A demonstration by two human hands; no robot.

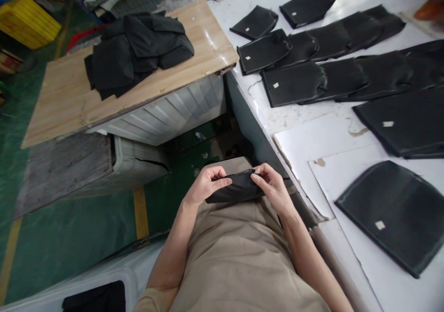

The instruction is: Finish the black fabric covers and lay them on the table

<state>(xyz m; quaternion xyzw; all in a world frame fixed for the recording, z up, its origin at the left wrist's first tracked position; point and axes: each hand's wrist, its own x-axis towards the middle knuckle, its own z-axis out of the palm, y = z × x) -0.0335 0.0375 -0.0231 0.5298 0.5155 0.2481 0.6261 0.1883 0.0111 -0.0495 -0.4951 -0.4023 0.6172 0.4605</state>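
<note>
A black fabric piece (236, 189) is stretched between my two hands above my lap. My left hand (210, 184) pinches its left end, with the thumb lying along the upper edge. At the right end of that edge, my right hand (268, 182) grips the cloth between thumb and fingers. The lower edge of the piece hangs against the beige apron (243, 247). Right of my hands, a flat black piece with a small white label (395, 210) lies on the white table (350, 238).
Overlapping rows of black pieces (294, 80) cover the back right of the table. To the left, a heap of black cloth (138, 48) rests on a wooden board (65, 94) over white bins (194, 108). Yellow crates (29, 22) stand at the far left.
</note>
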